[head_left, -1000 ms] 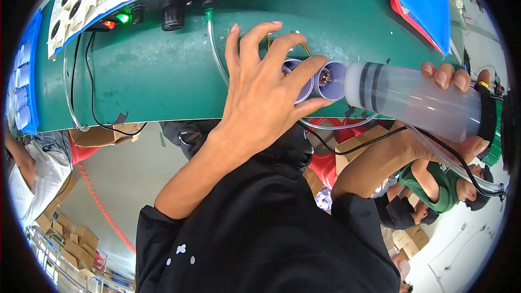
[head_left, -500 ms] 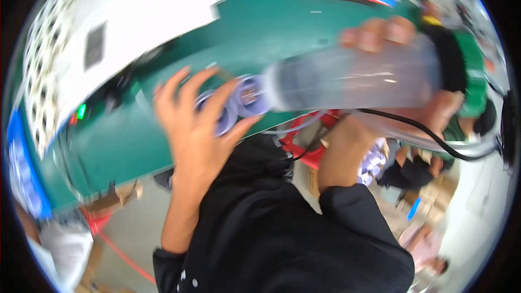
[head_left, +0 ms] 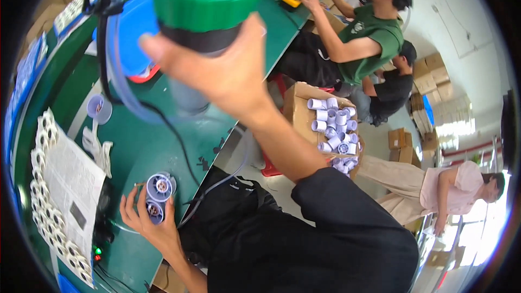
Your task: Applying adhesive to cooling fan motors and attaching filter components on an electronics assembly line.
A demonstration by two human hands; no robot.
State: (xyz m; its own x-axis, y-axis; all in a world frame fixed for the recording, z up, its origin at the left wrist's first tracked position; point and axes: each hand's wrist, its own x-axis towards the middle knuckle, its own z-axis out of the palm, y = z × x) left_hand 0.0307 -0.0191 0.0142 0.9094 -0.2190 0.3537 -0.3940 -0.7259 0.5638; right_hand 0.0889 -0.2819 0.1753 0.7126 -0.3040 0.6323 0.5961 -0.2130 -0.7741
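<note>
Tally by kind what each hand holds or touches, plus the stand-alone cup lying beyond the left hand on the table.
Lavender cups at the left hand: 2
Green-capped cylinder in the right hand: 1
Stand-alone lavender cup on the green table: 1
Total: 4

Hands (head_left: 230,76) (head_left: 159,232) well apart, both curled
</note>
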